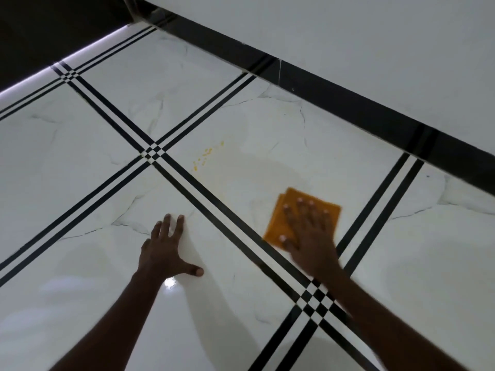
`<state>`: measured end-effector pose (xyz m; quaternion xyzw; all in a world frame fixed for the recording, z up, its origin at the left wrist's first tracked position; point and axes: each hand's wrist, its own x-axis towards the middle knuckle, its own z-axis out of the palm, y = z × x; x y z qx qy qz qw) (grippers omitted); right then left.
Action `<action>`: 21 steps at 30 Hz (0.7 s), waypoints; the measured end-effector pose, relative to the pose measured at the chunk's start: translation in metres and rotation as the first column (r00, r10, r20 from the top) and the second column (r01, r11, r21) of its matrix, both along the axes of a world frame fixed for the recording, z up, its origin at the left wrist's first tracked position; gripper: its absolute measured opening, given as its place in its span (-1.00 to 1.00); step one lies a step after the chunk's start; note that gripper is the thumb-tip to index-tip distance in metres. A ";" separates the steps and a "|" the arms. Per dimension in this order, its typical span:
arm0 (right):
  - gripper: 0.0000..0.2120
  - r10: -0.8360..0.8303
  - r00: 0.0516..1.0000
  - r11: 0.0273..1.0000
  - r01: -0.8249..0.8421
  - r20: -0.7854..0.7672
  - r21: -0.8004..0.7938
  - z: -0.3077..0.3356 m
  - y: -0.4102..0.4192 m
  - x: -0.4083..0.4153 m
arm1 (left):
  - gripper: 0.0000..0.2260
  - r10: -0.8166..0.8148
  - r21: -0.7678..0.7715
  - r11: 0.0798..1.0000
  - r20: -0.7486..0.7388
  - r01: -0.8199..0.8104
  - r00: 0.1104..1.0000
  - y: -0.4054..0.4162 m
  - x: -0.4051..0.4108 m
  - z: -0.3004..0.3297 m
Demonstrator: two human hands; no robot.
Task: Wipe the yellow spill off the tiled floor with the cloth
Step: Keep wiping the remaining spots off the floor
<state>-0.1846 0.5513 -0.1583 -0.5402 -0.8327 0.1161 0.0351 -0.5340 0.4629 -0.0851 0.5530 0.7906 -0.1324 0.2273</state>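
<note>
An orange folded cloth (288, 203) lies flat on the white marble-look tiled floor (80, 162). My right hand (310, 234) presses down on it with fingers spread, and is motion-blurred. Small yellow spill flecks (205, 156) dot the tile up and to the left of the cloth, apart from it. A faint wet smear (262, 172) covers the tile between the flecks and the cloth. My left hand (167, 250) rests flat on the neighbouring tile, fingers apart, holding nothing.
Black double stripes (214, 202) cross the floor between tiles. A black skirting band (348, 108) runs along the white wall (375, 44) at the upper right. A dark area with a lit strip (53, 68) lies at the upper left.
</note>
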 end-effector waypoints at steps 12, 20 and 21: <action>-0.25 -0.078 0.996 0.991 0.082 -0.042 0.106 -0.003 0.073 -0.156 | 0.40 0.086 -0.133 0.985 -0.150 -0.106 0.985 -0.039 -0.051 0.001; -0.27 0.151 0.988 0.988 -0.152 0.015 0.033 -0.004 0.030 -0.127 | 0.43 0.098 -0.110 0.987 -0.200 -0.122 0.975 -0.042 -0.063 -0.006; -0.27 0.101 0.994 0.994 -0.102 0.033 0.038 -0.005 0.053 -0.114 | 0.43 0.100 -0.096 0.988 -0.187 -0.120 0.977 -0.044 -0.064 -0.008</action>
